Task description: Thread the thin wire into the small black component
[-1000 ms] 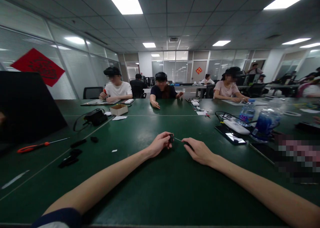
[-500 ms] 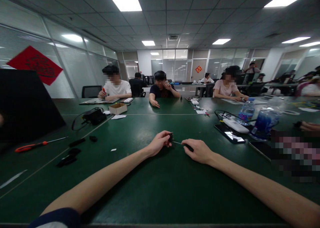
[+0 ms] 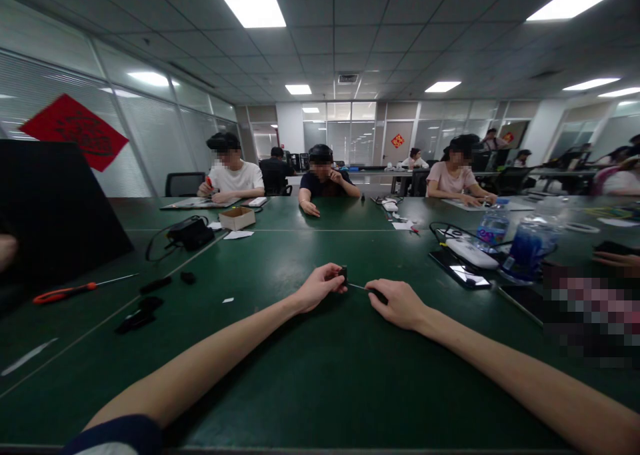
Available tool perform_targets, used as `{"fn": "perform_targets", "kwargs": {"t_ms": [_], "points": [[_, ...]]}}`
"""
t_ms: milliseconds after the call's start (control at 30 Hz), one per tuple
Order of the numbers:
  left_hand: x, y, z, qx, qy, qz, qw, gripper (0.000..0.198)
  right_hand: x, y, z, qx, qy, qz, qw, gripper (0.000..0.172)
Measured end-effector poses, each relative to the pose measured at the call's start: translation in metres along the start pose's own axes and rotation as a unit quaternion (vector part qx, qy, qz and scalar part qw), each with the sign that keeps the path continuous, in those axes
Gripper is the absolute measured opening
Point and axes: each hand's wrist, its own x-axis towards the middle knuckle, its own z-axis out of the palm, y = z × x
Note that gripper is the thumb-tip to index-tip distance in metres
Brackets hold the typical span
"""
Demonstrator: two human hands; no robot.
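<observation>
Over the middle of the green table, my left hand (image 3: 320,290) pinches a small black part (image 3: 343,275) between thumb and fingers. Its exact kind is too small to tell. My right hand (image 3: 399,302) is closed around the dark handle of a screwdriver (image 3: 357,286). The thin metal shaft points left, and its tip is at or very near the black part; I cannot tell whether they touch. Most of the handle is hidden inside my right palm.
An orange-and-black screwdriver (image 3: 65,293) and several black pieces (image 3: 137,316) lie left. Beyond are a black pouch (image 3: 189,232) and a small cardboard box (image 3: 237,219). Phones, a white device (image 3: 470,252) and water bottles (image 3: 533,245) stand right. Co-workers (image 3: 327,182) sit across the table.
The black part in my left hand has turned slightly and stands more upright. My right hand keeps hold of the screwdriver almost in place. The whole view has shifted slightly.
</observation>
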Motion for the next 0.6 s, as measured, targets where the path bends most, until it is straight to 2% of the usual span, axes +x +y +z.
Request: {"fn": "perform_targets", "kwargs": {"t_ms": [467, 600], "points": [[-0.0012, 0.0048, -0.0002, 0.019, 0.003, -0.033, 0.999, 0.033, -0.0020, 0.0018, 0.0012, 0.023, 0.020, -0.013, 0.999, 0.028], [-0.0023, 0.0063, 0.0035, 0.089, -0.074, -0.033, 0.993, 0.035, -0.0003, 0.0042, 0.0033, 0.037, 0.058, 0.008, 0.998, 0.029]]}}
